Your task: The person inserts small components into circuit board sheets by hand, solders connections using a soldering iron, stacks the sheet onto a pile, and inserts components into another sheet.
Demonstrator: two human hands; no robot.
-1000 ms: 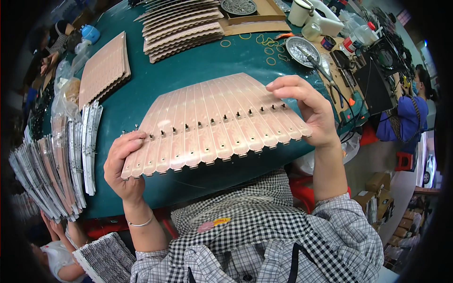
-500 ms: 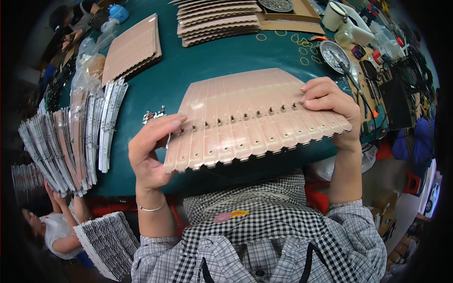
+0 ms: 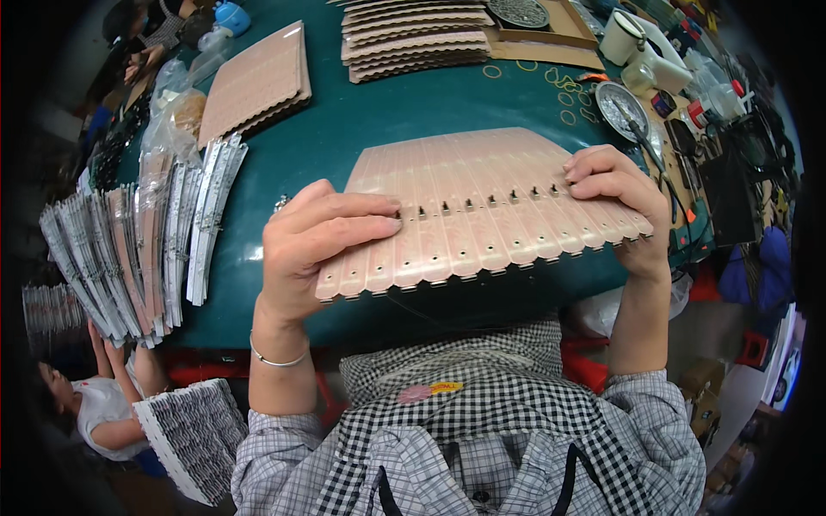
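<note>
A thin pink slatted panel (image 3: 456,168) with a scalloped near edge is held up in front of me, tilted, above the table. Small dark metal clips (image 3: 469,204) stand in a row across it, with a line of little holes closer to the edge. My left hand (image 3: 301,236) grips the left end, its fingers lying flat over the top by the clip row and its thumb hidden. At the far right end, my right hand (image 3: 632,202) holds the panel with bent fingers on top; its thumb is underneath, mostly out of sight.
Matching panels are stacked at the back (image 3: 413,47) and back left (image 3: 258,82) of the green table (image 3: 413,112). Bundled silvery strips (image 3: 206,224) lie at left. Rubber bands (image 3: 567,99), a metal dish (image 3: 619,105) and tools crowd the right. Another person (image 3: 107,404) sits lower left.
My left hand has slid inward over the panel, its fingers now lying across the top and covering the leftmost clips. My right hand keeps its hold. The view has shifted slightly.
</note>
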